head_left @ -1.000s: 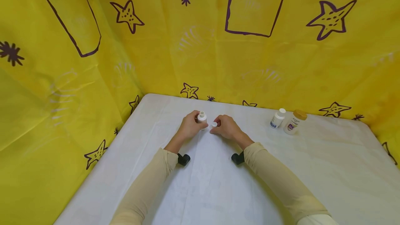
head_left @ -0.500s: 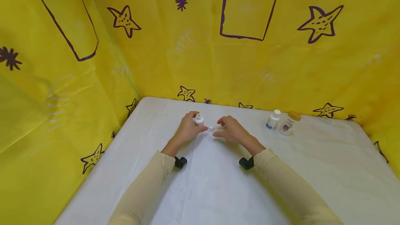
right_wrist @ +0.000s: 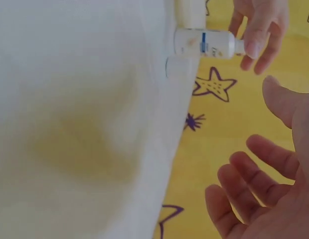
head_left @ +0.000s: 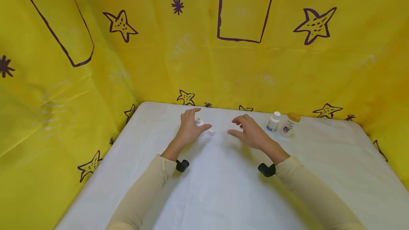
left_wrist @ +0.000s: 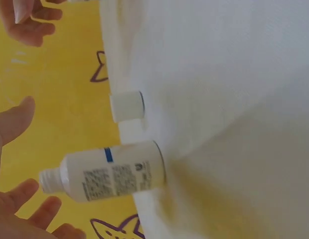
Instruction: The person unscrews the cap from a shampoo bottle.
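A small white bottle (head_left: 199,121) stands uncapped on the white table (head_left: 223,191). Its white cap (head_left: 212,132) lies on the cloth just to its right. My left hand (head_left: 191,124) hovers around the bottle with thumb and fingers spread. In the left wrist view the bottle (left_wrist: 112,172) and its cap (left_wrist: 127,105) stand clear of the fingers (left_wrist: 25,196). My right hand (head_left: 246,129) floats open right of the cap, holding nothing. The right wrist view shows the bottle (right_wrist: 207,42), the cap (right_wrist: 179,66) and the spread right fingers (right_wrist: 254,174).
Two capped bottles stand at the back right: a white one (head_left: 273,121) and one with a tan lid (head_left: 289,124). Yellow sheeting with purple stars (head_left: 204,63) walls the table at the back and left. A black wrist camera sits on each forearm.
My right hand set the cap down beside the bottle and drew away to the right. My left hand loosened its grip on the bottle and spread its fingers.
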{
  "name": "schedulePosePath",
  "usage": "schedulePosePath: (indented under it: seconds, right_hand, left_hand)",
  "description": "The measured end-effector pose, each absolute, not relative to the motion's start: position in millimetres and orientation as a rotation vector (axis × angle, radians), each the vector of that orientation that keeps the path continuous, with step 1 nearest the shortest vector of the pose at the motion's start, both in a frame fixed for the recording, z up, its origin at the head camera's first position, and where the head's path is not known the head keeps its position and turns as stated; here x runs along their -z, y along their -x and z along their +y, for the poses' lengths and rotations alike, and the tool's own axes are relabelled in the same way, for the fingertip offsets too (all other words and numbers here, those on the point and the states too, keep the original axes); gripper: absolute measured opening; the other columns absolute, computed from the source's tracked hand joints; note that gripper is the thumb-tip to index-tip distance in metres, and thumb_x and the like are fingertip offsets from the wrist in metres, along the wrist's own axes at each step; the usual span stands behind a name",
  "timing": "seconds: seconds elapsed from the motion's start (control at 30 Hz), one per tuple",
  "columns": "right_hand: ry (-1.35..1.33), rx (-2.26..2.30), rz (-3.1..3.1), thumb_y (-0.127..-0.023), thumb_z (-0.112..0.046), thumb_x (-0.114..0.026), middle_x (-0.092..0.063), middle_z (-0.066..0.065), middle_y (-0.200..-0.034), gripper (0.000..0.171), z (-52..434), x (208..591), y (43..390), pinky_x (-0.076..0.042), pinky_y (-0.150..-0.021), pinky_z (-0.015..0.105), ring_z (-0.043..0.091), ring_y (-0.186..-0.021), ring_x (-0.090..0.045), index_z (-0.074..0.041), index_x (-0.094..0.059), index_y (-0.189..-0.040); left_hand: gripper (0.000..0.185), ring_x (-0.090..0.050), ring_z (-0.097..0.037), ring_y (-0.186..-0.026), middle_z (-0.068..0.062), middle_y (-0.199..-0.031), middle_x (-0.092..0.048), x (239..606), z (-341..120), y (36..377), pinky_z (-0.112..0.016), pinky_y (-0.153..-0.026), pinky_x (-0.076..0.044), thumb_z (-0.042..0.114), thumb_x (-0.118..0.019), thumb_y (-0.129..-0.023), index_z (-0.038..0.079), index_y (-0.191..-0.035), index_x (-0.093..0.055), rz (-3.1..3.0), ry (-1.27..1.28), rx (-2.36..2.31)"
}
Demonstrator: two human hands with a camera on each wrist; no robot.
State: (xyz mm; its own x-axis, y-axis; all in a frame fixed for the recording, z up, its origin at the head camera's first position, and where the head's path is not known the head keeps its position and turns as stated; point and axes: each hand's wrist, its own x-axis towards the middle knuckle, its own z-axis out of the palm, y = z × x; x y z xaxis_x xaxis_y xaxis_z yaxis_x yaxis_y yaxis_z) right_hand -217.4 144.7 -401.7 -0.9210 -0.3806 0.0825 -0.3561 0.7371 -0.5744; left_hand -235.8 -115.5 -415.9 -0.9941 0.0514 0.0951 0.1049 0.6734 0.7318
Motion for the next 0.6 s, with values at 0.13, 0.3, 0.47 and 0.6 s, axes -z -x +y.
schedulePosePath:
  seconds: [0.13,0.3,0.47,0.6]
  right_hand:
    - [0.609,0.892,2.954,-0.096,-0.045,-0.069,-0.059,0.018,-0.133,0.056,160,396,210,-0.051,-0.101,0.050,0.034,-0.118,-0.058,-0.005,-0.059,-0.134]
    - [0.627,0.776,3.053,-0.097,-0.044,-0.068,-0.056,0.021,-0.138,0.060,180,385,201,-0.046,-0.108,0.056,0.039,-0.126,-0.052,-0.002,-0.055,-0.137]
    - [0.606,0.683,3.116,-0.096,-0.047,-0.067,-0.052,0.023,-0.143,0.067,201,372,199,-0.042,-0.111,0.060,0.042,-0.132,-0.047,-0.002,-0.050,-0.143]
    - [0.556,0.578,3.150,-0.096,-0.049,-0.067,-0.045,0.026,-0.151,0.074,221,366,196,-0.037,-0.113,0.067,0.048,-0.138,-0.042,-0.002,-0.044,-0.149]
  left_hand:
    - [0.083,-0.027,-0.032,-0.142,-0.012,-0.153,-0.039,412,-105,234,-0.050,-0.117,-0.037,0.041,-0.083,-0.085,0.010,-0.150,-0.042,-2.757,0.237,1.183]
    - [0.083,-0.025,-0.030,-0.143,-0.010,-0.156,-0.035,405,-89,231,-0.050,-0.116,-0.039,0.040,-0.084,-0.083,0.011,-0.150,-0.043,-2.739,0.311,1.162]
    - [0.088,-0.019,-0.028,-0.150,-0.006,-0.162,-0.026,401,-74,227,-0.052,-0.119,-0.037,0.039,-0.086,-0.082,0.015,-0.153,-0.040,-2.731,0.352,1.170]
    - [0.095,-0.014,-0.030,-0.154,-0.007,-0.166,-0.020,400,-59,225,-0.057,-0.121,-0.031,0.046,-0.086,-0.080,0.017,-0.157,-0.036,-2.760,0.449,1.082]
